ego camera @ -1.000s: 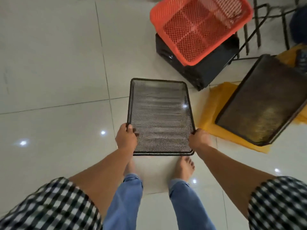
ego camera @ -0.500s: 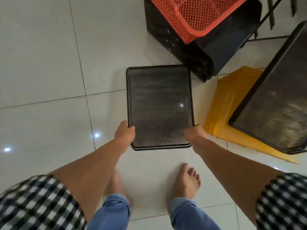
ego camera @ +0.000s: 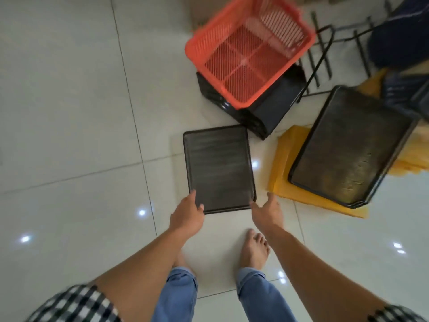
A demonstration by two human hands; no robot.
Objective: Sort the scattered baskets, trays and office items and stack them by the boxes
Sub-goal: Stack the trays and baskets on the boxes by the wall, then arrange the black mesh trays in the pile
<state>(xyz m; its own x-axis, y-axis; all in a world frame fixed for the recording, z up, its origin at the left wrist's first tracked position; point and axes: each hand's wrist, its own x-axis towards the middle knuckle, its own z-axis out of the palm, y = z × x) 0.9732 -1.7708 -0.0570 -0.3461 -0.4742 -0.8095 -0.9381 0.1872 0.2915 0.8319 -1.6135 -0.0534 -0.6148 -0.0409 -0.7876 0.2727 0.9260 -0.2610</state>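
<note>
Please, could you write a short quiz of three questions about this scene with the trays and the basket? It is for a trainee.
1. True or false: the orange basket rests on top of the black box.
2. The large mesh tray lies on: A) the yellow stack; B) the bare floor; C) the black box.
3. Fill in the gap: by the near corner of the small mesh tray, the ___ hand has its fingers spread open.

Key: 1 true; 2 A; 3 right (the right hand).
</note>
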